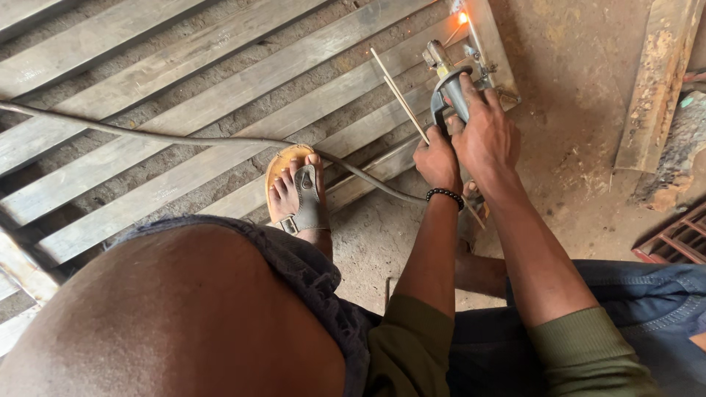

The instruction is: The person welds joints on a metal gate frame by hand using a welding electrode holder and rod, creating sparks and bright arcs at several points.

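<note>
Nearest the camera was the person's bare knee [169,316], with dark shorts bunched behind it and two olive sleeves reaching forward from the lower edge. Beyond the knee, one foot in a tan sandal [294,191] rested on the edge of a metal grille [220,95] made of flat grey slats lying across the dirt floor [573,162]. One grey cable [184,138] ran from the left edge over the slats, passed just behind the sandal and curved toward the hands. The left hand [437,160], with one black bead bracelet [444,195] at its wrist, was clenched, and a few thin welding rods [399,95] rose from it, slanting up and to the left; its knuckles touched the other hand. The right hand [485,136] was wrapped around the grey handle of an electrode holder [450,87], which stood just beyond both hands, its head pointing away toward the far corner of the grille. At that corner one orange glowing spot [462,18] showed on the upright metal frame piece, with a few small sparks scattered over the slats nearby. To the right, well apart from the hands, one rusty flat bar [658,81] lay on the floor, and part of a reddish grating [680,239] showed at the right edge.
</note>
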